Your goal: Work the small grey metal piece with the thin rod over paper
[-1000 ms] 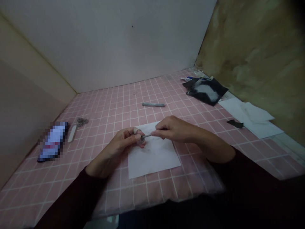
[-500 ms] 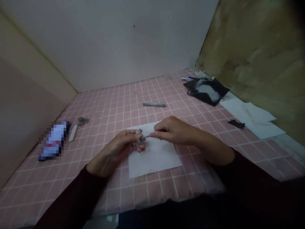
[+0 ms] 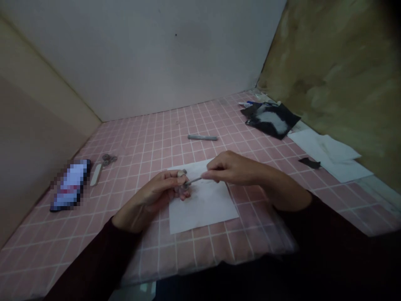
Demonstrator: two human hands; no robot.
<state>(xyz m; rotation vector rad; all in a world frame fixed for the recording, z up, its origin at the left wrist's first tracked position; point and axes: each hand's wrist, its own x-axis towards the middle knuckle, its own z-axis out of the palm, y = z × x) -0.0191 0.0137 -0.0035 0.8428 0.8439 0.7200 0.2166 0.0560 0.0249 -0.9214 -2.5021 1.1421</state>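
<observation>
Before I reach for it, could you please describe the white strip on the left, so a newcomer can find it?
Start from the pink checked tablecloth and go to its left side, where a wide phone-like object lies. The white strip lies just to the right of it, nearer the person than a small grey cluster. Unlike them, it is slim, pale and straight.
</observation>
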